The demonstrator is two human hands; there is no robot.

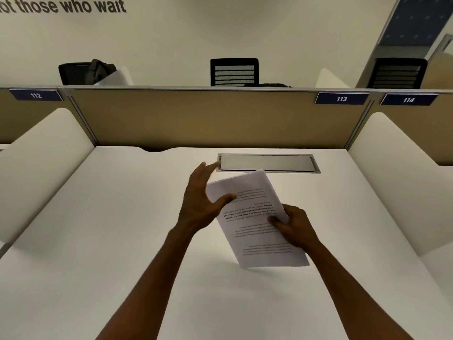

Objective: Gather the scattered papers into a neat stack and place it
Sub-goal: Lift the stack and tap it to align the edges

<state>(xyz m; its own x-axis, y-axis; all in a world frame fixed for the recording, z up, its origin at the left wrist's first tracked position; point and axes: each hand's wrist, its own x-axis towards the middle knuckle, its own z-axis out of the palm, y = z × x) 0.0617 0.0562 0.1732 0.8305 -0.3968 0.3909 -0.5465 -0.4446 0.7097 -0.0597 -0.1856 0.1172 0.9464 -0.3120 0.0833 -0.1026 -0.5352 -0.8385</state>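
Note:
A stack of white printed papers (pixel 255 231) is held tilted above the white desk (pixel 122 241), its lower corner close to the desk surface. My right hand (pixel 293 228) grips the stack's right edge, thumb on the top sheet. My left hand (pixel 203 195) is at the stack's left edge with fingers spread, thumb resting on the top page, palm against the side. The text on the top sheet reads upside down from here.
A grey cable-access flap (pixel 267 163) is set into the desk just behind the papers. A tan partition (pixel 208 119) closes the back, and white curved side dividers (pixel 44 163) (pixel 397 168) flank the desk. Black chairs (pixel 234 72) stand beyond the partition.

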